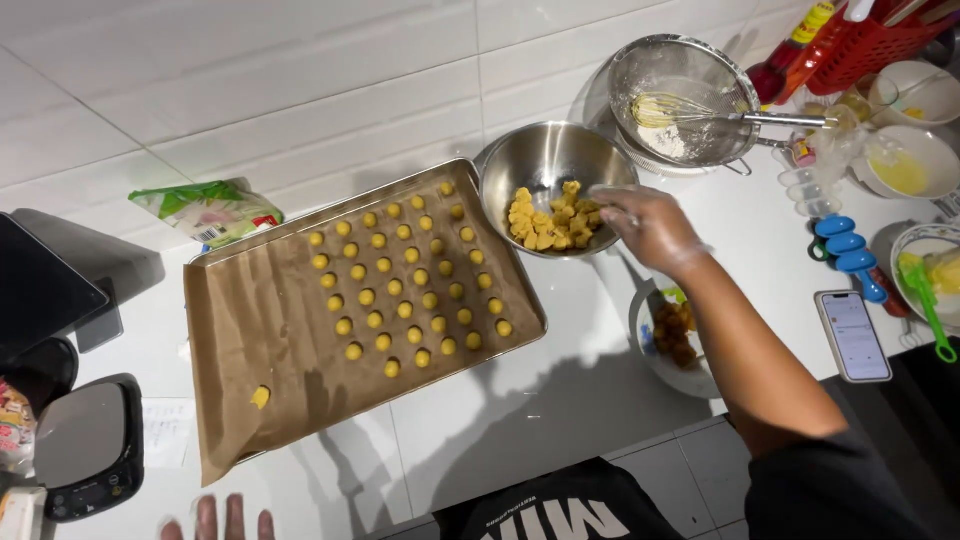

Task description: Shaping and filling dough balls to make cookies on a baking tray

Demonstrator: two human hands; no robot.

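Observation:
My right hand reaches over the rim of a steel bowl that holds several yellow dough pieces; its fingers are spread near the pieces and hold nothing I can see. Only the fingertips of my left hand show, resting flat on the counter's near edge at the bottom left. A baking tray lined with brown paper lies left of the bowl. Rows of small yellow dough balls fill its right half, and one flatter yellow piece lies alone near its front left corner.
A sieve with flour and a whisk stands behind the bowl. A plate of brown filling sits under my right forearm. A phone, blue measuring spoons, white bowls, a green spatula, a kitchen scale and a green packet surround the tray.

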